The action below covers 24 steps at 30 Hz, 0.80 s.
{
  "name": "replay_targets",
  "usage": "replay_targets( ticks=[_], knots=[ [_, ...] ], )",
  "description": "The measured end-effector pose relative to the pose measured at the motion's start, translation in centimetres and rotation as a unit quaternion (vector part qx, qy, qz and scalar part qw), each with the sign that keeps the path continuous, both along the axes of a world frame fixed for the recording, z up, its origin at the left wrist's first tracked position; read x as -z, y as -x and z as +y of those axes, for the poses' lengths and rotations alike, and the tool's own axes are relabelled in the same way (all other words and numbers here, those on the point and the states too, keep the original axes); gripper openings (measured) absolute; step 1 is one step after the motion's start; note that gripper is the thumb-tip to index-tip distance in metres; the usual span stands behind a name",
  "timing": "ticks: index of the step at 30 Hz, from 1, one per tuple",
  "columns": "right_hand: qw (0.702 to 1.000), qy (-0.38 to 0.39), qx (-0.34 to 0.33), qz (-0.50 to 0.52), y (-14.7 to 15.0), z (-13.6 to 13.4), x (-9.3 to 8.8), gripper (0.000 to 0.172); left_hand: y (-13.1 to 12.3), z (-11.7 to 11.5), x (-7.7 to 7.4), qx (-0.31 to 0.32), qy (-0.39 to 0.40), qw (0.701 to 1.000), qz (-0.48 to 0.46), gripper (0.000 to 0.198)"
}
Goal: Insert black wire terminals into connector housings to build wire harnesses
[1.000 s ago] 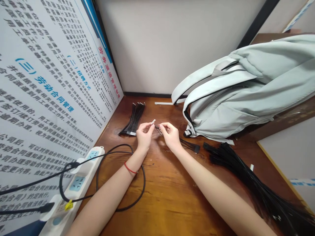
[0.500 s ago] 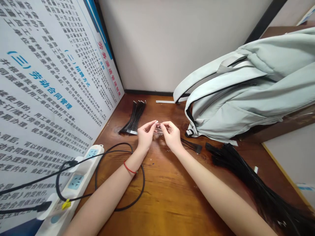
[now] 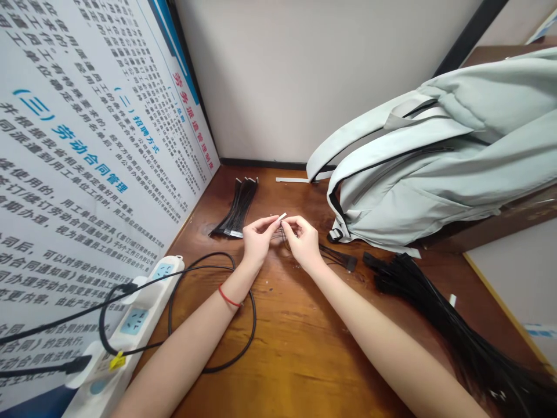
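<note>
The left hand (image 3: 256,239) pinches a small white rectangular plug (image 3: 282,216). The right hand (image 3: 306,242) pinches the thin black wires (image 3: 334,255) meeting it, just above the glossy wooden table (image 3: 296,325). A flat black bundle (image 3: 238,210) lies at 11 o'clock, a soft pale backpack (image 3: 435,168) at 2.

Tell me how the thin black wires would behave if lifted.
Probably floppy: the thin black wires trail limply from the right hand onto the table. Likely light: fingertip pinches suffice; the left hand pinches a white piece.

Head view, down over desk (image 3: 296,348)
</note>
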State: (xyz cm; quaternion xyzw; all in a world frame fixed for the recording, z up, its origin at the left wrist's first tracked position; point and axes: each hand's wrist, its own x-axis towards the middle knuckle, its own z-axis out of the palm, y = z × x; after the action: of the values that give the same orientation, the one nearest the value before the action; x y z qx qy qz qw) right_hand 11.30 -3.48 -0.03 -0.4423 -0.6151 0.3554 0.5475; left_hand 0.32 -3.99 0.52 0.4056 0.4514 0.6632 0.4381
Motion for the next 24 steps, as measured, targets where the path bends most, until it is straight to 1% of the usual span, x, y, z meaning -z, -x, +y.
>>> replay_targets(
  ticks=[5,10,24],
  knots=[
    [1.0,0.009,0.003,0.008,-0.05,-0.01,-0.01,0.02,-0.02,0.05,0.1,0.019,-0.009,1.0,-0.008,0.023],
    [1.0,0.01,0.004,-0.003,-0.05,-0.02,0.03,0.021,0.09,0.11,0.21,0.007,-0.008,1.0,0.004,0.022],
    [1.0,0.007,0.021,-0.022,-0.07,-0.22,-0.29,0.018,0.03,-0.03,-0.03,0.0,-0.016,1.0,0.014,0.018]
  ],
)
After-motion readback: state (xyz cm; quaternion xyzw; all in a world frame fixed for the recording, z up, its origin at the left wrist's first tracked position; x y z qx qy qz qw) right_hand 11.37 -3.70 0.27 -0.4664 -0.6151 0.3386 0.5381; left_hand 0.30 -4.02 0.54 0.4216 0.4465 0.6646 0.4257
